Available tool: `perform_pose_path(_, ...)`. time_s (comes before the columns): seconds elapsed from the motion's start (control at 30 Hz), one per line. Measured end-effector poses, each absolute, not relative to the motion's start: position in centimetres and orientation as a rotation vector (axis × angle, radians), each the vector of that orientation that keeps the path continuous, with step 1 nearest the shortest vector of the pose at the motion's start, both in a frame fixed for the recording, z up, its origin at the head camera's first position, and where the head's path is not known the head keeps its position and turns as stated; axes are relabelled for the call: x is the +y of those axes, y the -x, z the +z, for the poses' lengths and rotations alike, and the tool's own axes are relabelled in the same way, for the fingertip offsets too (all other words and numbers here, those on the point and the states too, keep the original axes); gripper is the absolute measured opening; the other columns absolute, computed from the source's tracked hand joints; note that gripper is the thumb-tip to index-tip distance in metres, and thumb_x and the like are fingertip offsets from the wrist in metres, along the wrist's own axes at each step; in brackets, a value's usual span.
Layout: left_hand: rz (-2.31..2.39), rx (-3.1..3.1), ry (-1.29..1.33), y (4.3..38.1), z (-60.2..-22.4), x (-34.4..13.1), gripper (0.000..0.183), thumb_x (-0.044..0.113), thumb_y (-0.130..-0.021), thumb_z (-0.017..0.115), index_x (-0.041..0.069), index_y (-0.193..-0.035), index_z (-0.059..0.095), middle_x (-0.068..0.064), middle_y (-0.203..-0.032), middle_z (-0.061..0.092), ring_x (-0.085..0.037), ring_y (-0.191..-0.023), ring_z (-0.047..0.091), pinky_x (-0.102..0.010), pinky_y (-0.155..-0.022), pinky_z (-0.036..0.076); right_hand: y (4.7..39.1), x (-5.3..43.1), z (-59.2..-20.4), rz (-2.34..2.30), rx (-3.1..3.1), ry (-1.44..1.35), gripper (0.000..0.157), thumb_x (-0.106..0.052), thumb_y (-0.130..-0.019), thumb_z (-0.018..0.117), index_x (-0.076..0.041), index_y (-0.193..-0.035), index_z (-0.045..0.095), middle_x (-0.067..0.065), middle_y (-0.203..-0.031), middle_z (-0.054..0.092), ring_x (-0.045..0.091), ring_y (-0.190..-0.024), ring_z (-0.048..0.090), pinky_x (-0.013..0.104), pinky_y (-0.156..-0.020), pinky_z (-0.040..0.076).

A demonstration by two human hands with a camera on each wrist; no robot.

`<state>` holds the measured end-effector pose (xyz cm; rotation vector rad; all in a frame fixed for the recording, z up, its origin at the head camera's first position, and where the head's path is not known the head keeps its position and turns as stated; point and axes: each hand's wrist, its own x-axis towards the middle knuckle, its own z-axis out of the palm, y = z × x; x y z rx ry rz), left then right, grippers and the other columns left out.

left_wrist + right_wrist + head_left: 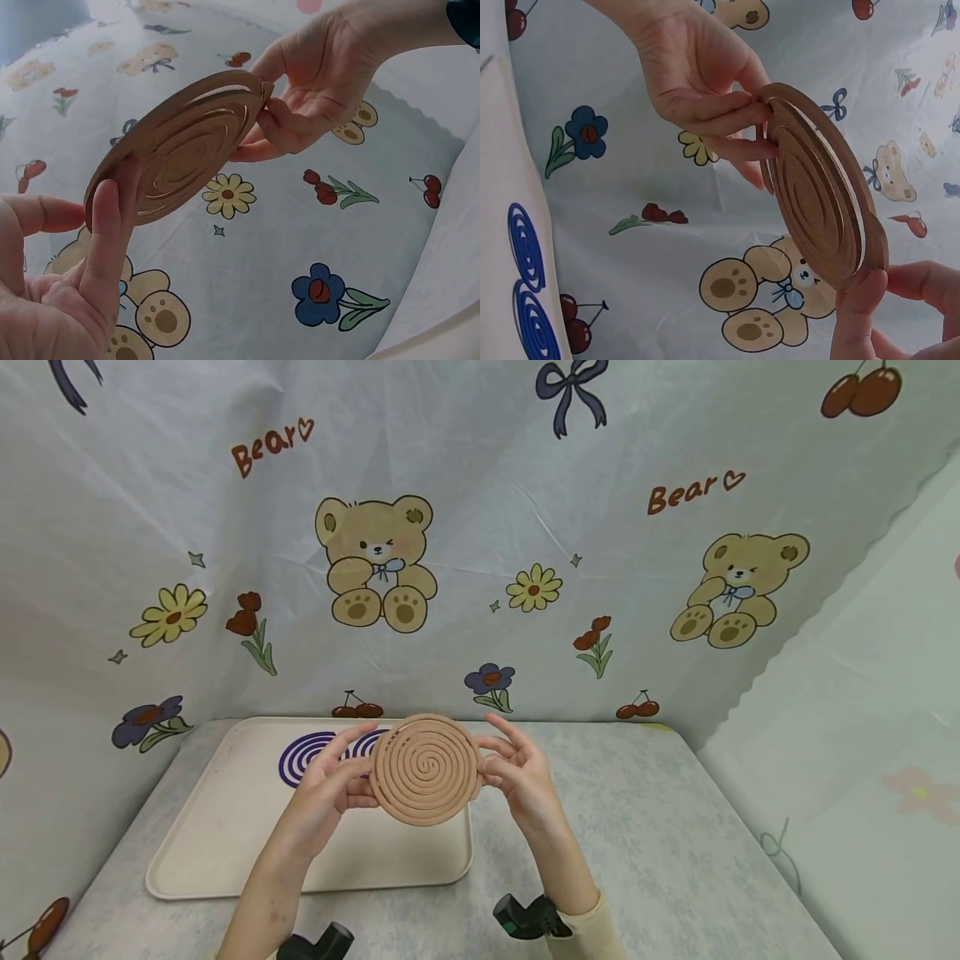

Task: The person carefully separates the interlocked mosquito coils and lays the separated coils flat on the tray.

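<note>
Backdrop: a pale printed cloth with bears, bows, cherries and flowers rises behind a grey bench.
Tray: a cream tray lies flat on the left part of the bench.
Blue spirals: two sit side by side near the tray's far edge; the nearer-to-left one shows best from the head. Whether they are joined, I cannot tell.
Brown coil: the round spiral disc is held up in the air between both grips, in front of the tray's right part as the head sees it.
Left grip: thumb and fingers pinch the coil's left edge.
Right grip: fingertips pinch the opposite edge.
Risk to the coil: the outer turn looks thin and could bend or snap if the grips pull apart unevenly or twist; the inner turns might then sag out of plane.
Risk of a drop: the hold is only at the rim, so a slackened pinch could let it fall.
Head against wrists: the head view gives the full round face; both wrist views see it aslant and reveal long gaps beside the outer turn.
Right wrist's extra: it shows both blue spirals, whereas from the head one is partly covered.
</note>
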<state>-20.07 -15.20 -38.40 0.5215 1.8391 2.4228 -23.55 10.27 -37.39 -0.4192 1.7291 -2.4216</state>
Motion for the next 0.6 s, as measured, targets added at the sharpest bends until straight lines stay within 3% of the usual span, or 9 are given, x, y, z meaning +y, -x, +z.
perform_pose_path(0.13, 2.431, 1.851, -0.5, 20.1, -38.3, -15.1, 0.046, 0.007, -0.099, 0.044, 0.001, -0.142, 0.028, 0.006, -0.085, 0.071, -0.006, -0.072, 0.07, -0.024, -0.066, 0.06, 23.5, 10.4, -37.2, -2.372, 1.714, 0.439, 0.068, 0.011, -0.081, 0.052, -0.002, -0.144, 0.033, -0.002, -0.1, 0.066, 0.007, -0.066, 0.064, 0.019, -0.059, 0.055)
perform_pose_path(0.37, 2.349, 1.837, -0.565, 20.2, -38.4, -15.2, 0.059, 0.002, -0.097, 0.044, -0.003, -0.148, 0.015, 0.006, -0.082, 0.073, -0.008, -0.07, 0.07, -0.025, -0.064, 0.06, 23.4, 11.0, -37.0, -2.3, 1.816, 0.531, 0.062, 0.001, -0.085, 0.056, -0.002, -0.144, 0.035, -0.004, -0.098, 0.066, 0.006, -0.067, 0.061, 0.018, -0.057, 0.052)
perform_pose_path(0.6, 2.247, 1.783, -0.712, 20.3, -39.0, -15.3, 0.058, -0.001, -0.096, 0.046, 0.002, -0.148, 0.02, 0.004, -0.082, 0.074, -0.008, -0.069, 0.07, -0.026, -0.061, 0.06, 23.6, 11.3, -37.1, -2.196, 1.884, 0.583, 0.059, 0.001, -0.087, 0.059, 0.003, -0.141, 0.036, -0.006, -0.092, 0.071, 0.004, -0.069, 0.065, 0.018, -0.054, 0.052)
